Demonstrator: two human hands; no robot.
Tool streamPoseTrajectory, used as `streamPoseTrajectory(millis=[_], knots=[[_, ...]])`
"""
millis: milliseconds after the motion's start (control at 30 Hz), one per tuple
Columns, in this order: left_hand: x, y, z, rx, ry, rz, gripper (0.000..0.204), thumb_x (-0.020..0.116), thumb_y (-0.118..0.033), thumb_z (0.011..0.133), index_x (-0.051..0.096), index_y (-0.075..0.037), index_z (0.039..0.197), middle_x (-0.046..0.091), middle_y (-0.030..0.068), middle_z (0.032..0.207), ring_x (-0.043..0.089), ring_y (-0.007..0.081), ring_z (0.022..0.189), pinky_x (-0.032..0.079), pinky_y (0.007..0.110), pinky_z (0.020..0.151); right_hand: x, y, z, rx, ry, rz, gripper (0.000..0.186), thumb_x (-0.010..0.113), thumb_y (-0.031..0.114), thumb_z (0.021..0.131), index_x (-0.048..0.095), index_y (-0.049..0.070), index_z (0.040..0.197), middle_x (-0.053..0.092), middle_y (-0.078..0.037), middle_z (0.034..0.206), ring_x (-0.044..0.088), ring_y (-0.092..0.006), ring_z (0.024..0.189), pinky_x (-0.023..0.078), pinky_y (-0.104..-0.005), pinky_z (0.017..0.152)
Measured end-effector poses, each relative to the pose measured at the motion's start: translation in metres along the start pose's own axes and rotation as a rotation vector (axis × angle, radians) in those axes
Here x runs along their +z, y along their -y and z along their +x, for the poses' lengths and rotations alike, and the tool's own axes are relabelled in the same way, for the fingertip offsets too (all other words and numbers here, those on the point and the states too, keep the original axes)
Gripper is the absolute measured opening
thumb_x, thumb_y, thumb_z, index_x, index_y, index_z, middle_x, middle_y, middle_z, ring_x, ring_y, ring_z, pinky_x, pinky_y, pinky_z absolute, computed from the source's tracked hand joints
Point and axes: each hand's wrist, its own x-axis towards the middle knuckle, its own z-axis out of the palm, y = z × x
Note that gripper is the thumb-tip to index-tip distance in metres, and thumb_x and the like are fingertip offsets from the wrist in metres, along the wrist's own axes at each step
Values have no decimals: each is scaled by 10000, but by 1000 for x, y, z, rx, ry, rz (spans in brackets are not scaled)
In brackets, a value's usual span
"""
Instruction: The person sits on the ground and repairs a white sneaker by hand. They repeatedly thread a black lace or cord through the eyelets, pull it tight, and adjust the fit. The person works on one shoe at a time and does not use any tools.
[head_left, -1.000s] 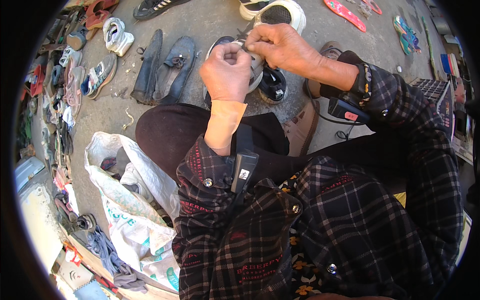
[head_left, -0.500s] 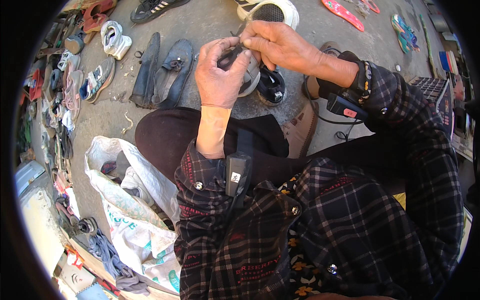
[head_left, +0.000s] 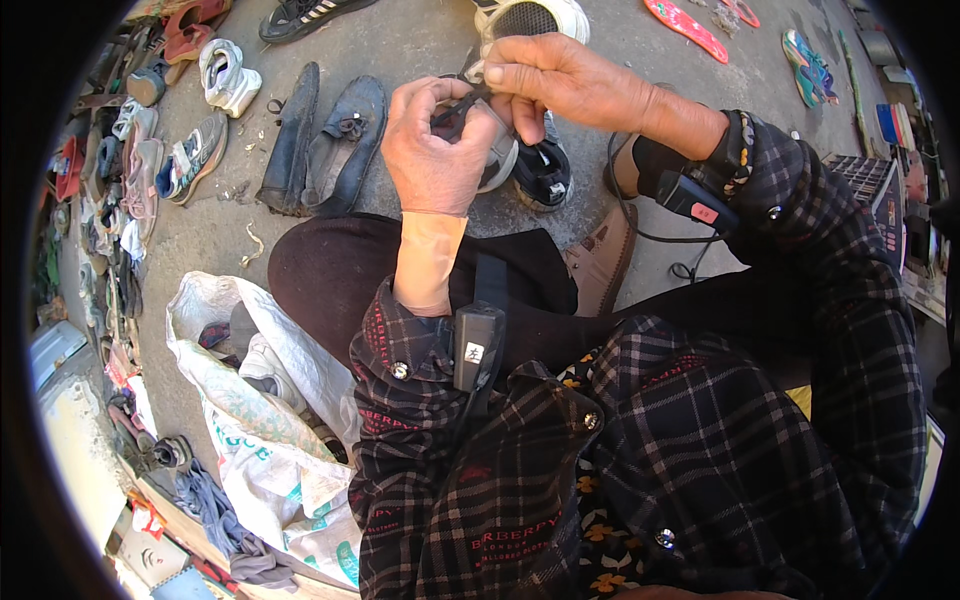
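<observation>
My left hand (head_left: 430, 150) is closed on a dark shoelace (head_left: 458, 116) above a grey sneaker (head_left: 496, 168), its thumb and fingers curled inward. My right hand (head_left: 555, 82) pinches at the same lace just to the right, its thumb close to my left fingertips; the exact grip is partly hidden. Beneath them lies a black shoe (head_left: 542, 182), with a white shoe with a dark mesh top (head_left: 530, 24) beyond.
Black flats (head_left: 340, 165), a white sneaker (head_left: 228, 78) and piles of shoes (head_left: 140, 170) lie leftward. An open white sack (head_left: 250, 420) of shoes is by my left knee. Red insoles (head_left: 685, 25) and a teal shoe (head_left: 805, 70) lie ahead; a dark cable (head_left: 650, 236) loops rightward.
My left hand has shifted slightly left, exposing more dark lace between the hands. My right hand has moved a little upward, still pinching near the left fingertips.
</observation>
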Motion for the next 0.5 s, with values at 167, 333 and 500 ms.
streamPoseTrajectory(millis=[167,333,500], knots=[[0,4,-2,24,-48,-12,157,644,-48,661,610,-19,812,590,45,881,569,127,684,477,244,631,-16,24,5,116,198,-424,226,537,219,892,514,22,784,564,-35,600,573,-118,533,462,-242,512],[1,8,3,24,-114,-55,143,640,-46,648,598,-27,784,584,40,809,534,130,603,472,241,573,-25,38,16,-92,183,-891,239,571,235,814,569,27,697,577,-58,611,501,-80,479,419,-206,468],[6,2,-4,26,-52,-26,173,666,-67,668,585,-26,815,586,49,791,570,147,610,470,249,564,-11,28,12,30,33,27,272,565,291,841,627,30,795,590,-22,634,516,-51,500,433,-174,490]])
